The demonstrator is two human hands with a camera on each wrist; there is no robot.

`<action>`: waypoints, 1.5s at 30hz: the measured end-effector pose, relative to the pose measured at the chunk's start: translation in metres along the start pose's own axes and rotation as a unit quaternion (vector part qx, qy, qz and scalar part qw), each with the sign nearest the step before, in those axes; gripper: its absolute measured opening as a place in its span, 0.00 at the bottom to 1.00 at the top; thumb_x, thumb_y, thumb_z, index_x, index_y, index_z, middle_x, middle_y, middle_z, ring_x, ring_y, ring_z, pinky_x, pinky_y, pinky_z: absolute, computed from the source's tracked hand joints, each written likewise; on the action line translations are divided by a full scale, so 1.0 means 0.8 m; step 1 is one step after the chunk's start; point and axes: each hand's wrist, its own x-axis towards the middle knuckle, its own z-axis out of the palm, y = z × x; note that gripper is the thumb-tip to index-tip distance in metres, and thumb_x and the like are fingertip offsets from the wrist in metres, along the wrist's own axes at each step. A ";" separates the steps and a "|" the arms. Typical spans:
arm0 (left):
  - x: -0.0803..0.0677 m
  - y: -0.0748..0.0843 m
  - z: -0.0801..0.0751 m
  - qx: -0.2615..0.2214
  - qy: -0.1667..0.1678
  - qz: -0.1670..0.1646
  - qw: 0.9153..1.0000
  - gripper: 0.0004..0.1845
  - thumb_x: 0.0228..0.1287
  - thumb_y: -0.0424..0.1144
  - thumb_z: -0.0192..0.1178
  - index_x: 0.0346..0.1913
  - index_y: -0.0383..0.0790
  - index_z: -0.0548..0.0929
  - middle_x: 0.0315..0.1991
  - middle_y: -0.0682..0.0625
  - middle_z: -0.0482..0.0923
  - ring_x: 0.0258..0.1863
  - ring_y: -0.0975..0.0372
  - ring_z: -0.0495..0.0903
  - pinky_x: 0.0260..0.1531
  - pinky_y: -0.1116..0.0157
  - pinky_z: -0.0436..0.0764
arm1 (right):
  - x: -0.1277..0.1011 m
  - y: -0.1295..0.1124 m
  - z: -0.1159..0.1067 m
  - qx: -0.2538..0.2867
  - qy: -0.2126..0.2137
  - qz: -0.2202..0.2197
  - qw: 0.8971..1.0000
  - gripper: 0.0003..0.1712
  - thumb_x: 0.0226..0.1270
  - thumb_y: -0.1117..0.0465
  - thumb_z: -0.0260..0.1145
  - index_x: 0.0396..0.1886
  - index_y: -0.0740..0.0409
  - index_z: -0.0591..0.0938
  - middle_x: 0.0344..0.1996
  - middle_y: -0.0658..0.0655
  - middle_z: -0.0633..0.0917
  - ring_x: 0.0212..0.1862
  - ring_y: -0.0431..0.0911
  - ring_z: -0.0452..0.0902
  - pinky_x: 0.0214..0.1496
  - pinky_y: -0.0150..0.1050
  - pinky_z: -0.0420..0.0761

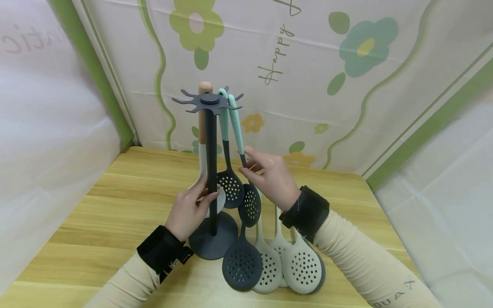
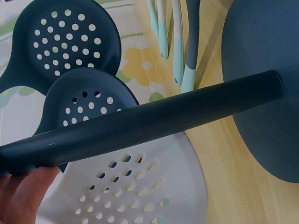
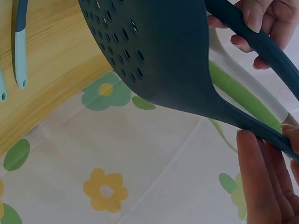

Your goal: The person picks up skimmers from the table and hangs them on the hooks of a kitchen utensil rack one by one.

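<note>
A: The dark spoon (image 1: 249, 204) with holes hangs from the rack (image 1: 211, 171), on the right side of the pole. Its mint handle hooks on the top.

B: Who holds it?

A: The right hand (image 1: 271, 179) pinches its thin neck, fingers closed on it. The left hand (image 1: 191, 208) wraps around the rack's pole, low down.

B: Is anything else hanging?

A: Yes. Another dark spoon (image 1: 230, 188) hangs just beside it, touching or nearly so. A white spoon (image 1: 220, 200) with a wood handle hangs behind the pole.

B: And on the table?

A: The rack's round foot stands on the wood table (image 1: 115, 205). In front of it lie one dark spoon (image 1: 242, 263) and white spoons (image 1: 302, 265), close together.
</note>
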 end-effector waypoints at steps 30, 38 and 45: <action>-0.002 0.003 0.004 0.030 0.018 -0.010 0.999 0.19 0.65 0.29 0.64 0.58 0.34 0.76 0.43 0.38 0.85 0.44 0.45 0.88 0.38 0.55 0.88 | 0.000 0.002 0.025 0.034 0.047 0.025 0.998 0.22 0.65 0.65 0.70 0.58 0.59 0.80 0.32 0.61 0.88 0.33 0.51 0.88 0.36 0.44 0.90; -0.001 0.003 0.004 0.026 0.009 -0.011 1.000 0.21 0.66 0.29 0.63 0.61 0.33 0.74 0.45 0.38 0.86 0.44 0.46 0.88 0.38 0.55 0.88 | -0.002 0.004 0.017 0.038 0.023 0.042 0.998 0.19 0.66 0.60 0.70 0.55 0.58 0.80 0.35 0.59 0.89 0.34 0.49 0.88 0.37 0.41 0.90; -0.002 0.004 0.005 0.040 0.013 -0.019 0.999 0.21 0.66 0.30 0.63 0.61 0.33 0.75 0.43 0.39 0.85 0.43 0.45 0.88 0.36 0.56 0.88 | -0.006 0.014 0.009 0.067 0.001 0.049 0.997 0.22 0.67 0.58 0.69 0.60 0.55 0.79 0.37 0.56 0.88 0.35 0.46 0.88 0.40 0.40 0.90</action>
